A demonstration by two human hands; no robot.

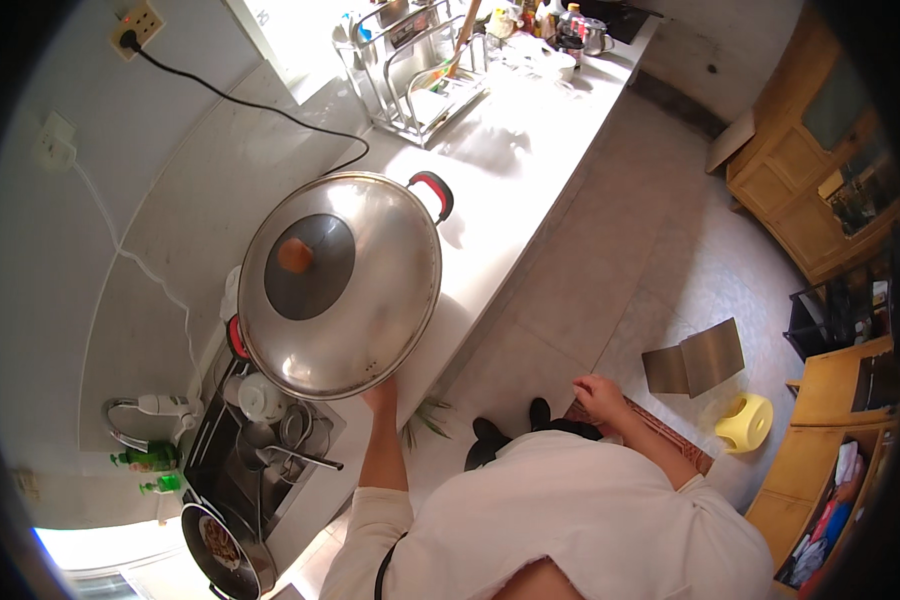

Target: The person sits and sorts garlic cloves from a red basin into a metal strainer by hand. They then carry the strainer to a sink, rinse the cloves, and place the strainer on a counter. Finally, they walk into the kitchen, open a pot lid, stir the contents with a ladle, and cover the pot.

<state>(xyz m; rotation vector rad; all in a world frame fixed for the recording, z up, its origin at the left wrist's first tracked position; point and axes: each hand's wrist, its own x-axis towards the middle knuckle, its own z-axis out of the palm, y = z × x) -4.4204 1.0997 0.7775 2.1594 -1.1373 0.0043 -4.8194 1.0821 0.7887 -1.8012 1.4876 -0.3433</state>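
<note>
A large round two-handled pan with red-and-black side handles [433,196] stands on the white counter [487,232], beside the sink. Its domed metal lid [382,285] is on, with a dark glass window [330,281] and an orange-brown knob [295,255]. My left hand [380,393] is at the lid's near rim; its fingers are hidden beneath the edge, so any grip cannot be made out. Low over the floor, away from the counter, my right hand [600,397] hangs with curled fingers and nothing visible in it.
The sink [221,472] holds bowls, a ladle [300,456] and strainers. A pan with food [220,541] lies beyond it. A metal rack [420,131] and bottles line the counter. A yellow stool [750,424] and a bent brown panel [694,360] are on the floor.
</note>
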